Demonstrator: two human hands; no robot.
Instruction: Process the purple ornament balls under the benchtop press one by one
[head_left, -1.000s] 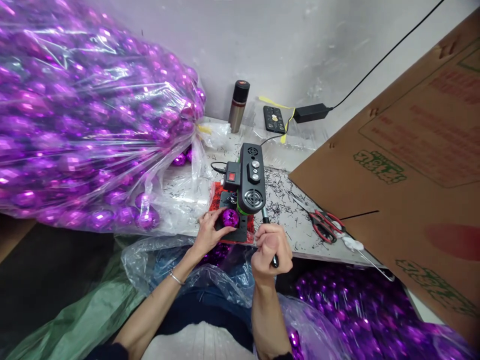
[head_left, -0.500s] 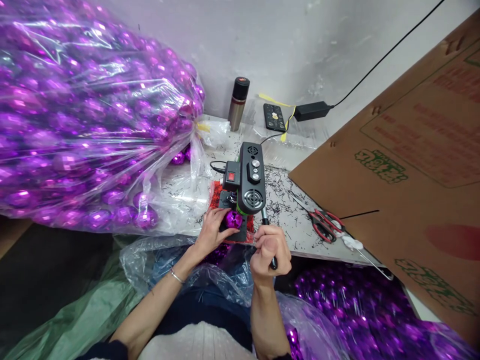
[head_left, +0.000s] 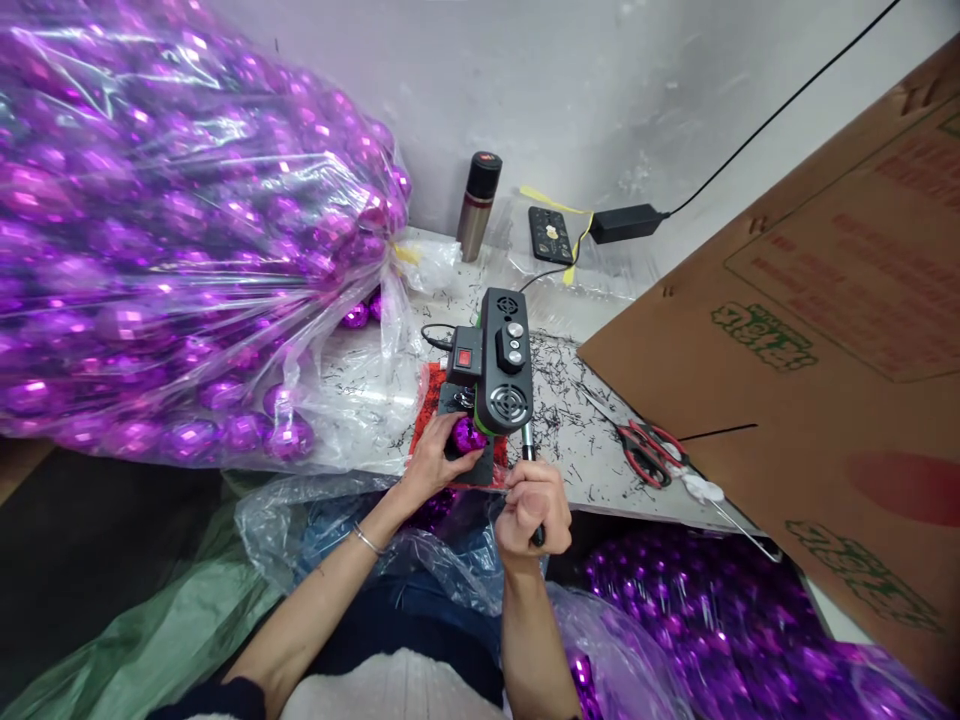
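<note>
My left hand grips a shiny purple bauble between thumb and fingers, under the front end of a small black press-like machine. The machine has a red switch and stands on a dark base plate over a red mat. Wrapped round the black grip of the machine's lever is my right hand, closed in a fist. The contact between the machine and the bauble is hidden by the machine's body.
Left is a big clear bag of purple baubles; more bagged baubles lie lower right. A flask, a phone and a power adapter stand behind. Scissors lie beside a cardboard box. Black scraps litter the table.
My right hand, still on the lever grip, has shifted slightly left and toward me. The left hand keeps the bauble in nearly the same place.
</note>
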